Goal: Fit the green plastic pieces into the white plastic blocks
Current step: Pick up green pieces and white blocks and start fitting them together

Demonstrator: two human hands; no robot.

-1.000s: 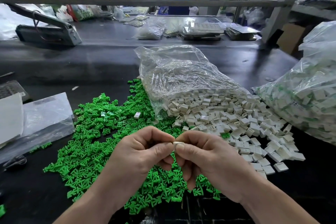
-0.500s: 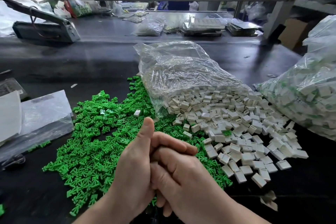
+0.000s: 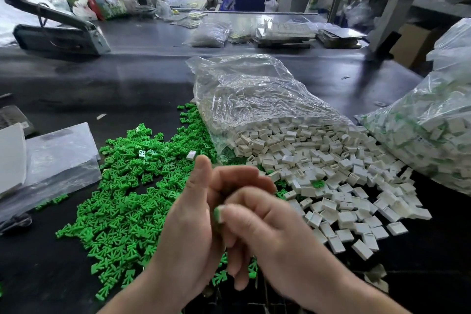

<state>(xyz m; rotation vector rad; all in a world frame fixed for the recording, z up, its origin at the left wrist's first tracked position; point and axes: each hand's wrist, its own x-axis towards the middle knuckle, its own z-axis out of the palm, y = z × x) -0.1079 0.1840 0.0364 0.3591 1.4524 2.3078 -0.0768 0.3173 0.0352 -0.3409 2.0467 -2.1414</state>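
While both hands met above the near edge of the dark worktop (image 3: pixel 127 79), the left hand (image 3: pixel 193 224) stood with its thumb straight up and its fingers curled over the top of the right hand (image 3: pixel 267 232). Whether anything lay inside that curl could not be told. The right hand's fingers were bent inward, and its thumb tip pinched a single green piece (image 3: pixel 218 214) against the left palm; motion blur hid the finer detail there.

Beneath and to the left of the hands, loose green pieces (image 3: pixel 122 201) were heaped from the near edge toward the middle of the worktop. One lone white block (image 3: pixel 191 155) sat on that heap, just beyond the left thumb. White blocks (image 3: pixel 331 186) spilled toward the near right from the mouth of a clear bag (image 3: pixel 254 99) lying at the middle. A second bag (image 3: pixel 433 140), filled with white and green parts, rested at the right edge, touching the spill. A flat plastic sleeve (image 3: pixel 58 158) lay by the left edge.
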